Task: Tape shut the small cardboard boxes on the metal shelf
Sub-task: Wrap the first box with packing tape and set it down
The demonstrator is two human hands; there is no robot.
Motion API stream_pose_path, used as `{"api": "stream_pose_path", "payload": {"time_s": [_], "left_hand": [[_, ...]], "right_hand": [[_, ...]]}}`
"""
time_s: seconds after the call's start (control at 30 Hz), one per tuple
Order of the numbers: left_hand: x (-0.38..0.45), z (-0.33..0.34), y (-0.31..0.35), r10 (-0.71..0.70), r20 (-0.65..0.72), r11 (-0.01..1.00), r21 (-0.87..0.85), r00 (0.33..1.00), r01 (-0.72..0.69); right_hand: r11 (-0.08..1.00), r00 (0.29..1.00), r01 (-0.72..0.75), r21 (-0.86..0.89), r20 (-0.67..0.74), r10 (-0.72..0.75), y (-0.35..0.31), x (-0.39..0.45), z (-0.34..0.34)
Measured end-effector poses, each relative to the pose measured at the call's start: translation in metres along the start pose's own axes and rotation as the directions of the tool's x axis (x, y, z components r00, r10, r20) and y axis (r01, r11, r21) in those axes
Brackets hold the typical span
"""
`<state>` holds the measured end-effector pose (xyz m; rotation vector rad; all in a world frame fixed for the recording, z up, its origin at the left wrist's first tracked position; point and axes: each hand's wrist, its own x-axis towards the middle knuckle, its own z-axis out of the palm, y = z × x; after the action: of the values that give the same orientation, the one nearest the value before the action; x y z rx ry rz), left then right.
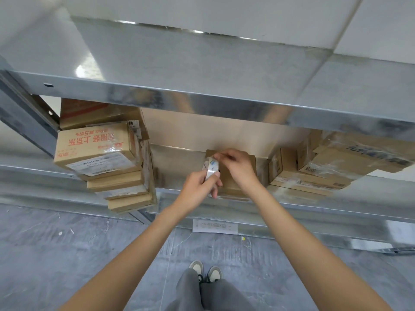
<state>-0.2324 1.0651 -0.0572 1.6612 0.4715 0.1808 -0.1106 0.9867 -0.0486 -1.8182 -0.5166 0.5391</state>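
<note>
A roll of clear tape [211,168] is gripped in my left hand [199,187], held just above a small brown cardboard box [229,182] on the metal shelf [292,209]. My right hand [235,163] reaches over the box and pinches at the roll's upper edge with thumb and fingertips. Both hands cover most of the box's top, so its flaps are hidden.
A stack of several flat cardboard boxes [112,167] sits on the left of the shelf, and taped boxes [314,169] sit on the right. An upper shelf beam [202,102] overhangs close above the hands. A white label [215,226] sticks to the shelf's front edge; grey floor lies below.
</note>
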Motion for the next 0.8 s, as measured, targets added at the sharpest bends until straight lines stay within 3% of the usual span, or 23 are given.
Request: {"api": "stream_pose_path", "payload": {"time_s": [0.2, 0.4, 0.6, 0.73, 0.8], "left_hand": [[0.001, 0.022, -0.005, 0.011, -0.034, 0.997, -0.07, 0.999, -0.013], [-0.004, 0.024, -0.013, 0.016, 0.052, 1.0, -0.017, 0.999, -0.015], [-0.016, 0.027, -0.03, -0.183, 0.026, 0.983, 0.013, 0.983, 0.182], [-0.014, 0.024, -0.032, -0.342, 0.118, 0.929, -0.107, 0.932, 0.355], [-0.016, 0.023, -0.033, -0.344, 0.166, 0.933, -0.053, 0.924, 0.356]], "right_hand": [[0.994, 0.997, -0.026, -0.109, 0.069, 0.033, 0.001, 0.007, -0.021], [0.981, 0.992, -0.053, -0.187, 0.102, 0.073, 0.005, 0.003, -0.036], [0.972, 0.982, 0.011, -0.236, 0.186, 0.034, -0.006, 0.003, -0.044], [0.963, 0.979, 0.028, -0.27, 0.201, 0.028, -0.007, 0.003, -0.04], [0.973, 0.983, 0.009, -0.231, 0.181, 0.034, -0.004, 0.004, -0.041]]}}
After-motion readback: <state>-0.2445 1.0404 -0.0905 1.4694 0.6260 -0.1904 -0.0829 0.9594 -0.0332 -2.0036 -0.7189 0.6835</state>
